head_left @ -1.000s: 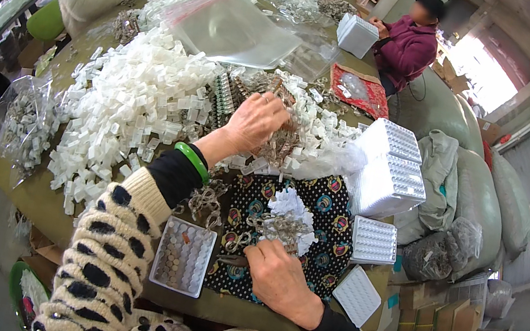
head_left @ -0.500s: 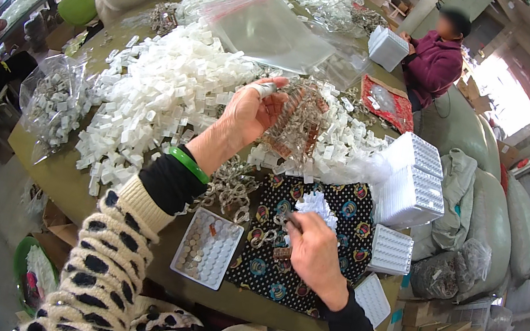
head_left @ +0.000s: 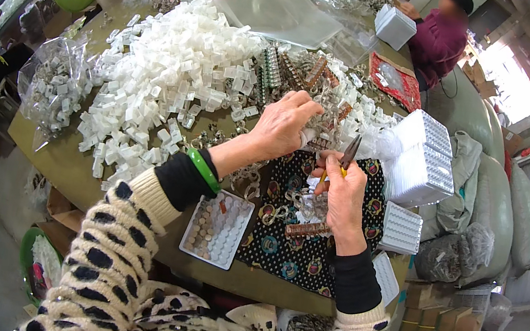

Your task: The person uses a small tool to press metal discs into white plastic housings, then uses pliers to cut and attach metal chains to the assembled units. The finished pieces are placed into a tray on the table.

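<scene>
Pinching small pliers (head_left: 348, 157), the right hand (head_left: 343, 203) meets the left hand (head_left: 283, 126), its grip closed on a clear plastic piece (head_left: 317, 139).

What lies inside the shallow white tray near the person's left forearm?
The white tray holds rows of small round brownish and pale pieces, filling about half; the rest looks bare. What lies beneath the pieces is hidden.

Round table (head_left: 55, 162), stacked sacks (head_left: 484, 195), bright daylight behind.

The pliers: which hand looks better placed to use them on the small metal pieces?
Probably the right hand: it holds the pliers, tips pointing up toward the left hand, which pinches small pieces beside them. The left seems to be steadying the work.
</scene>
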`<state>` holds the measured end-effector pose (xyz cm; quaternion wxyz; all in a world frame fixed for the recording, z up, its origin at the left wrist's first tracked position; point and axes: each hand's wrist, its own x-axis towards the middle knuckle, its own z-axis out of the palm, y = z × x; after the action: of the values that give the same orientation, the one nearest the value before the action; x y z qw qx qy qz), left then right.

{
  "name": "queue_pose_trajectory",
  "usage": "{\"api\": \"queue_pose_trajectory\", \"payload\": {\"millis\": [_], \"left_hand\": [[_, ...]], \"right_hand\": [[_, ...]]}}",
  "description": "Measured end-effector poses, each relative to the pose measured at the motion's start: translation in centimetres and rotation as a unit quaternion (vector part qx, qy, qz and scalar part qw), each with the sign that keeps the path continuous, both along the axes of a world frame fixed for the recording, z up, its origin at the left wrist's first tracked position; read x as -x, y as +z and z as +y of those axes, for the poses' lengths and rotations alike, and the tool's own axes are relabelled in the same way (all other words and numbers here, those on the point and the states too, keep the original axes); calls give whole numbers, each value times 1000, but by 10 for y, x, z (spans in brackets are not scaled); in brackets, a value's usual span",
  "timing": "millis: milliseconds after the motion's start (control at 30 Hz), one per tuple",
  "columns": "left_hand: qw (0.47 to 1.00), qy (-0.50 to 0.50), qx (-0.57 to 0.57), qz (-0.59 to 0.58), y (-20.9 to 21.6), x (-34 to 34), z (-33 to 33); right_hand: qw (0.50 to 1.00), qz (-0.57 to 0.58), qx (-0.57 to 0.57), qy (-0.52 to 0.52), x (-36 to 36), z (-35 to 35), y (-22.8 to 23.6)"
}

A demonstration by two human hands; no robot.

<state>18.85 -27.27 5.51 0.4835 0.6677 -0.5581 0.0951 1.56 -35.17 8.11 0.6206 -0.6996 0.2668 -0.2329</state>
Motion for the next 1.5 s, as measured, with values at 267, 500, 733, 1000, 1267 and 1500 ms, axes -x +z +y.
{"api": "queue_pose_trajectory", "payload": {"millis": [267, 500, 733, 1000, 1267, 1500], "left_hand": [[995, -14, -56, -86, -16, -16, -18], [934, -102, -45, 340, 7, -29, -9], [946, -95, -18, 308, 22, -14, 12], [994, -109, -12, -27, 16, -10, 28], [986, 85, 5, -145, 14, 3, 33], [994, 63, 16, 82, 7, -3, 31]], "right_hand": [[1000, 7, -24, -14, 10, -19, 4], [999, -7, -39, -36, -1, -27, 3], [987, -80, -137, -34, -37, -9, 2], [988, -69, -137, 10, -38, -2, 6], [980, -87, -176, 2, -43, 0, 9], [979, -84, -157, 96, -48, 7, 10]]}}
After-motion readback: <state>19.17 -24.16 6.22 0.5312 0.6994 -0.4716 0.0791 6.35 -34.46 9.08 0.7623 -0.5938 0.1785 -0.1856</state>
